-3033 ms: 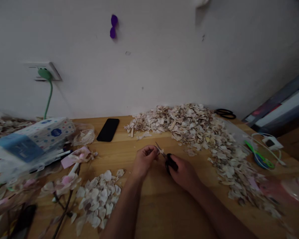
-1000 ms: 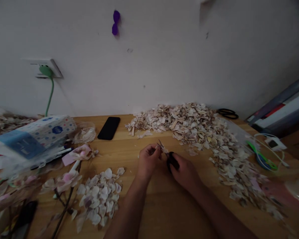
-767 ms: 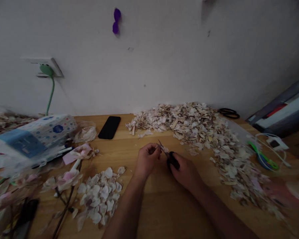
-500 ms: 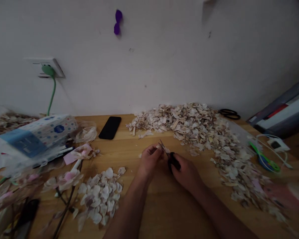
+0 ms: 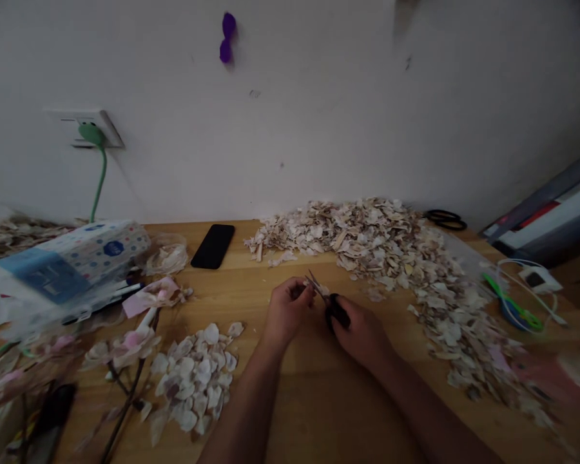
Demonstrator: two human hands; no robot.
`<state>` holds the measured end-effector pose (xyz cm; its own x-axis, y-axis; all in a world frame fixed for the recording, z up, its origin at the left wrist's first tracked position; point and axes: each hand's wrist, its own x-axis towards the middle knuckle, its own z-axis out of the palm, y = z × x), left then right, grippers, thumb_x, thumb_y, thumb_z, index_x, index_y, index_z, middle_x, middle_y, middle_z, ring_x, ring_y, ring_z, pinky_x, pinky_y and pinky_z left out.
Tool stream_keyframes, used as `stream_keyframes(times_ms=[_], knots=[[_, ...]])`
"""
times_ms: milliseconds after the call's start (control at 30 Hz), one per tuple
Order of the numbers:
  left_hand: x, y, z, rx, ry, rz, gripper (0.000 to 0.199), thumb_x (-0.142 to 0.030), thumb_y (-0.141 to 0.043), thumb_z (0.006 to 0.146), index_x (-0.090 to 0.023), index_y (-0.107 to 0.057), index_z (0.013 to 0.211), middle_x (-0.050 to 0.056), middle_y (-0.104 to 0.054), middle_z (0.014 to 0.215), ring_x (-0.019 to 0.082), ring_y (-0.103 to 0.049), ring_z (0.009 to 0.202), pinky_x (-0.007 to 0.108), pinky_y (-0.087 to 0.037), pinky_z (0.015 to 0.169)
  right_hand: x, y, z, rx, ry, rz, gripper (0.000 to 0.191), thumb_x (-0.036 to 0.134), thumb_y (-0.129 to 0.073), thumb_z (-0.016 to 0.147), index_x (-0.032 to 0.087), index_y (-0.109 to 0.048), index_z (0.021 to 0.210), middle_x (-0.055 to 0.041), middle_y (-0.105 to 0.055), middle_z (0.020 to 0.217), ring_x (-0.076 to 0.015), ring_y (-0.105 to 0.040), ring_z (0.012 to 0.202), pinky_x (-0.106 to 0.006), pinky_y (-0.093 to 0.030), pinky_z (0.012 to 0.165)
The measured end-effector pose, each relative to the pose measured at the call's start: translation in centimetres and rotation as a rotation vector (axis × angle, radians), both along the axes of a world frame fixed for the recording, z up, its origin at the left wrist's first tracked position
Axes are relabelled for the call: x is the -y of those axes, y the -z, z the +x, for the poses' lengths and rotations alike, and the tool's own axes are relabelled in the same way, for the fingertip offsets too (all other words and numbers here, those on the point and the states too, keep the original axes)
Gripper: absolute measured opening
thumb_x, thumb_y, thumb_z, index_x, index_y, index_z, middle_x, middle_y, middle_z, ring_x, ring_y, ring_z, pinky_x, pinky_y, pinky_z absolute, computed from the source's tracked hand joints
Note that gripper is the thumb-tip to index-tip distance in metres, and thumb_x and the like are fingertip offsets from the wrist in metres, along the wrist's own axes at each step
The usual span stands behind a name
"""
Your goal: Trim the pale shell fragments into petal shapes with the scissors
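Both hands meet above the middle of the worktop. The left hand has its thumb and forefinger pressed together, pinching a small pale petal, mostly hidden by the fingers. The right hand is closed round the black handles of the scissors, whose blades point toward the far edge and slant to the left. The blades look slightly parted, their tips just beside the left fingertips and the petal; whether they touch it is too small to tell.

A big heap of pale flakes lies along the far edge, right of the middle, and bends down the right side toward the near right corner. A smaller pile of rounder petals sits left of the left forearm, toward the near edge. Pink and white flowers on dark stems fill the near left corner.

A phone lies near the far edge, left of the heap. A dotted tissue pack is by the left edge. A second black-handled pair lies at the far right corner, and a white charger near the right edge.
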<state>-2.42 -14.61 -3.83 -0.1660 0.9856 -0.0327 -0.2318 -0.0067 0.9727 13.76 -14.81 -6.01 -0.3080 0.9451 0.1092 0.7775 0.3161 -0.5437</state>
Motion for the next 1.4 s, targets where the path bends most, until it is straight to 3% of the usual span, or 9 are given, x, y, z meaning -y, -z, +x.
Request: stream_keyframes(times_ms=[333, 667, 900, 1067, 1167, 1333, 1400], knots=[[-0.3, 0.7, -0.1, 0.088, 0.022, -0.014, 0.033, -0.048, -0.069, 0.065, -0.016, -0.06, 0.068, -0.003, -0.054, 0.058, 0.008, -0.048, 0.05, 0.021, -0.038, 0.051, 0.0, 0.0, 0.0, -0.031, -0.009, 0.005, 0.026, 0.026, -0.046, 0.08, 0.02, -0.058, 0.102, -0.0095, -0.069, 0.093, -0.0249, -0.065, 0.085, -0.033, -0.047, 0.072], [0.1, -0.6, -0.7, -0.123, 0.042, 0.04, 0.019, -0.035, -0.064, 0.071, -0.017, -0.061, 0.068, -0.002, -0.054, 0.056, 0.009, -0.048, 0.051, 0.021, -0.037, 0.05, 0.0, -0.3, 0.0, -0.034, -0.026, 0.001, 0.024, 0.024, -0.048, 0.079, 0.021, -0.058, 0.1, -0.0069, -0.069, 0.091, -0.0225, -0.065, 0.082, -0.029, -0.046, 0.069], [0.3, 0.2, -1.4, -0.279, 0.056, 0.092, 0.015, -0.032, -0.059, 0.077, -0.018, -0.065, 0.079, -0.001, -0.056, 0.063, 0.011, -0.049, 0.057, 0.022, -0.036, 0.053, 0.0, -0.5, -0.1, -0.015, -0.035, 0.002, 0.024, 0.025, -0.047, 0.08, 0.022, -0.059, 0.1, -0.0067, -0.07, 0.091, -0.0226, -0.065, 0.081, -0.029, -0.046, 0.068], [0.2, 0.0, -1.8, -0.368, 0.043, 0.117, 0.013, -0.029, -0.061, 0.077, -0.017, -0.066, 0.075, 0.0, -0.056, 0.064, 0.011, -0.047, 0.059, 0.021, -0.036, 0.055, -0.1, -0.7, 0.1, -0.003, -0.048, -0.011, 0.018, 0.027, -0.047, 0.081, 0.022, -0.062, 0.09, -0.0047, -0.07, 0.079, -0.0206, -0.064, 0.069, -0.027, -0.044, 0.059], [0.2, 0.2, -1.7, -0.231, 0.062, 0.009, 0.017, -0.032, -0.064, 0.075, -0.016, -0.066, 0.072, -0.001, -0.056, 0.06, 0.01, -0.047, 0.055, 0.02, -0.036, 0.052, -0.2, -0.4, 0.4, -0.122, -0.029, -0.017, 0.018, 0.027, -0.048, 0.081, 0.021, -0.064, 0.085, -0.0027, -0.069, 0.072, -0.0181, -0.063, 0.062, -0.025, -0.043, 0.055], [0.4, 0.6, -1.1, 0.384, 0.147, -0.285, 0.018, -0.029, -0.062, 0.077, -0.011, -0.065, 0.078, 0.008, -0.068, 0.075, 0.014, -0.062, 0.065, 0.024, -0.049, 0.066, -0.6, 0.9, 0.9, -0.607, 0.132, 0.065, 0.015, 0.03, -0.052, 0.081, 0.019, -0.061, 0.085, -0.0013, -0.066, 0.071, -0.0164, -0.063, 0.064, -0.024, -0.049, 0.058], [0.5, 0.5, -1.0, 0.542, 0.141, -0.365, 0.021, -0.029, -0.056, 0.082, -0.009, -0.064, 0.081, 0.013, -0.07, 0.083, 0.018, -0.067, 0.073, 0.028, -0.052, 0.073, -0.7, 1.1, 1.1, -0.719, 0.189, 0.096, 0.016, 0.031, -0.052, 0.083, 0.019, -0.061, 0.09, -0.0024, -0.067, 0.077, -0.0166, -0.064, 0.067, -0.026, -0.052, 0.062]])
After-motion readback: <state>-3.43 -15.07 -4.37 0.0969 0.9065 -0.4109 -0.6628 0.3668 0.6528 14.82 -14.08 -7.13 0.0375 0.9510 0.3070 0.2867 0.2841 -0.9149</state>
